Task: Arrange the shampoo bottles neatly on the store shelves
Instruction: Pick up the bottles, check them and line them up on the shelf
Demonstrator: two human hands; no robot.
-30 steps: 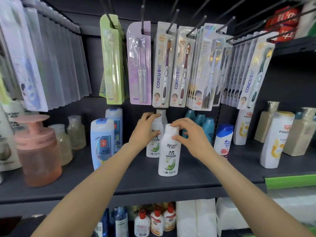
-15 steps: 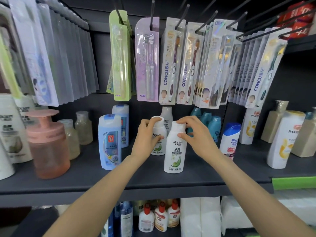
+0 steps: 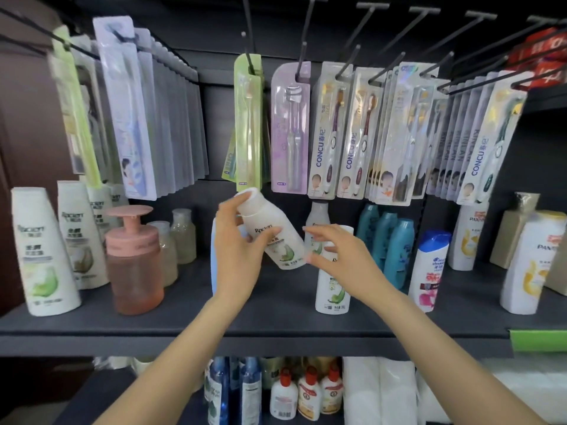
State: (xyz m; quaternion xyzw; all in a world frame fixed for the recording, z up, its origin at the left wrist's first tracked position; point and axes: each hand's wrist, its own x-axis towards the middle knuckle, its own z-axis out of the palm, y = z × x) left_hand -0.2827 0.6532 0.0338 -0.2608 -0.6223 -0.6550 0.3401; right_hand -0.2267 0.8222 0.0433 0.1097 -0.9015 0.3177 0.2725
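Left hand [image 3: 237, 256]: grips small white bottle [image 3: 271, 233], lifted clear of shelf [image 3: 276, 328], tilted, cap up-left.
Right hand [image 3: 340, 256]: fingers spread and relaxed, holding nothing; fingertips near the lifted bottle's base, in front of standing twin [image 3: 333, 289].
Twin: upright, mid-shelf, a third [image 3: 319, 214] behind it.
Matching tall bottles [image 3: 46, 256]: far left of shelf.
Step, as judged: one bottle picked up, being moved.
Next move: probably set it upright, label forward, in line with its kind.

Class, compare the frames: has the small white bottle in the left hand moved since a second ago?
Yes. The small white bottle stood upright on the shelf; now the left hand holds it tilted, off the shelf.
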